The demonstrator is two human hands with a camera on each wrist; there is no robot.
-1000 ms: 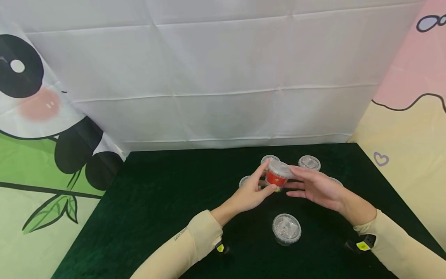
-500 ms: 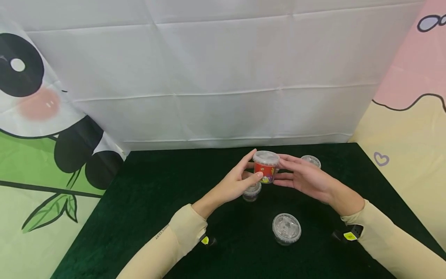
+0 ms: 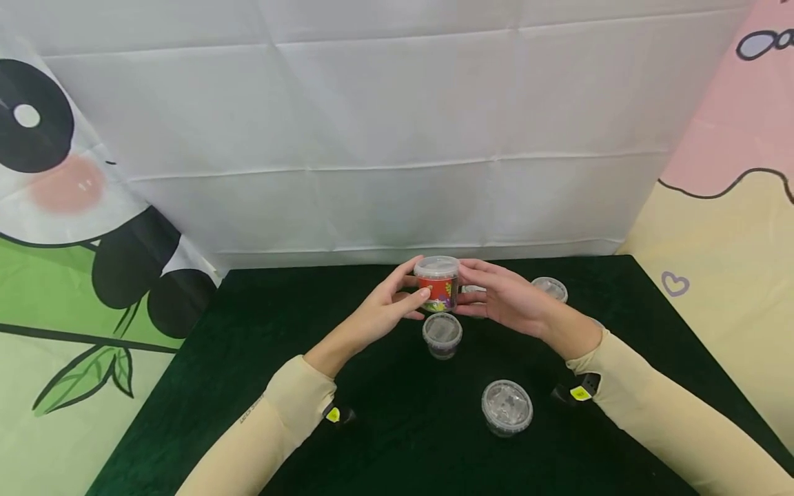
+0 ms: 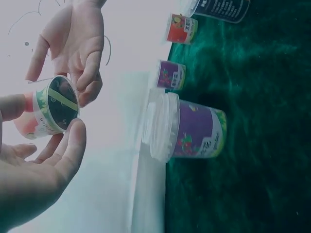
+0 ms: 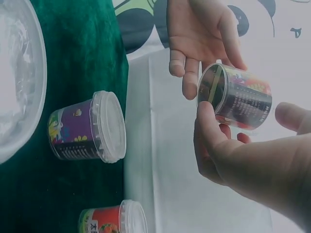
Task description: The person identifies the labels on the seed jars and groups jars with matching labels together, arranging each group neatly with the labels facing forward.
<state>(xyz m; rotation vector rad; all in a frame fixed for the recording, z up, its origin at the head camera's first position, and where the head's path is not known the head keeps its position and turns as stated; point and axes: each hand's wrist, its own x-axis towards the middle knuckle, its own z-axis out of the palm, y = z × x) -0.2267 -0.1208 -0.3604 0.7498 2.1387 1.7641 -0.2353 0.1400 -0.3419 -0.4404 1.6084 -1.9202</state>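
Note:
A small lidded plastic cup [image 3: 438, 286] with a red label is held up above the green cloth, near its far edge. My left hand [image 3: 381, 306] grips it from the left, thumb across the front of the label. From the right, my right hand [image 3: 517, 300] holds the cup's other side with its fingers at the lid and base. Both wrist views show the cup's clear bottom, dark inside with a yellowish strip. Just below the held cup stands another lidded cup [image 3: 442, 335], purple-labelled [image 4: 197, 128] in the left wrist view.
Nearer on the green cloth [image 3: 372, 441] stands another lidded cup [image 3: 506, 408]. A further cup [image 3: 549, 289] sits behind my right wrist. In the right wrist view, a purple-labelled cup [image 5: 77, 128] and a red-labelled one [image 5: 104, 221] stand. A white sheet [image 3: 384, 138] hangs behind.
Both hands have moved left with the red-labelled cup, and it has gone from tilted to more upright. The cups standing on the cloth have stayed put.

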